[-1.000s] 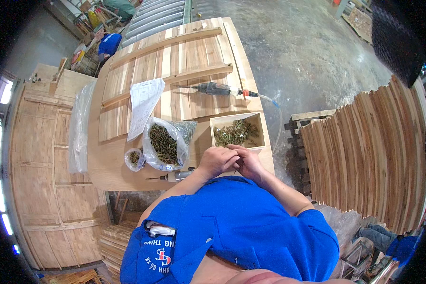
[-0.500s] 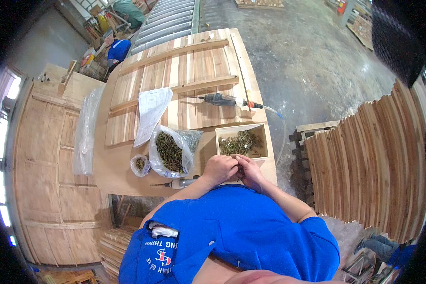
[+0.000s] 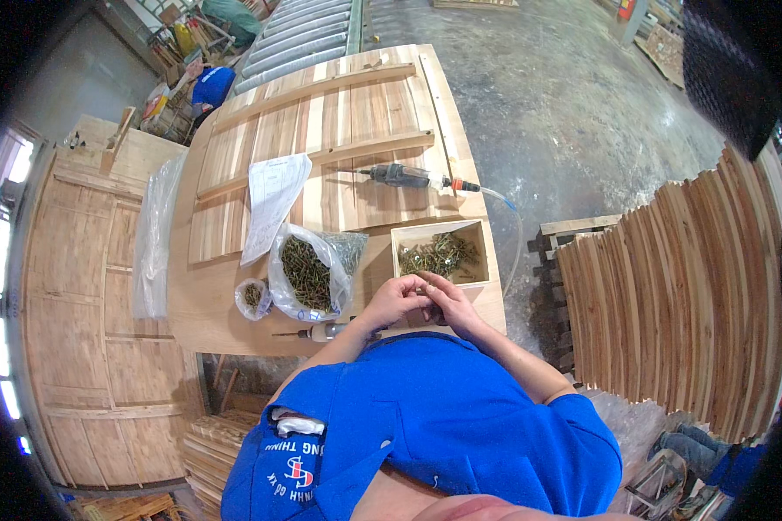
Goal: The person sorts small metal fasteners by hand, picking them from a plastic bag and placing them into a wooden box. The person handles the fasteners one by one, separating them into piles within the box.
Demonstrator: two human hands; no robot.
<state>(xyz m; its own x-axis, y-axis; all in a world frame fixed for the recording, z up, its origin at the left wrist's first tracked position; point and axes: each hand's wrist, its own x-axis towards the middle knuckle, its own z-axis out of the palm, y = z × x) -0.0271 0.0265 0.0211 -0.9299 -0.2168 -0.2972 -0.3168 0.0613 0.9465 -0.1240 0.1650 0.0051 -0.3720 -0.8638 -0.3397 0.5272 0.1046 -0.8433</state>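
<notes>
My left hand [image 3: 393,300] and my right hand [image 3: 453,306] meet at the near edge of a wooden box [image 3: 485,253] that holds a heap of screws [image 3: 443,252]. Both hands are closed, fingertips together. Whatever they pinch is too small or hidden to make out. To the left, a clear plastic bag [image 3: 349,286] is full of dark brass-coloured screws [image 3: 307,271], with a smaller bag of screws [image 3: 252,298] beside it. A light-coloured power screwdriver [image 3: 323,332] lies by my left forearm, partly covered by it.
Across the slatted wooden panel [image 3: 321,113] lie a dark screwdriver [image 3: 404,175] with an air hose [image 3: 520,234] and a paper sheet [image 3: 276,195]. Stacked boards [image 3: 669,304] stand right. A roller conveyor [image 3: 300,39] is beyond. A person in blue [image 3: 213,85] is far left.
My hands have shifted slightly and the fingers have rearranged, still together by the box. The whole view has moved a little. Screws, bags and tools stay in place.
</notes>
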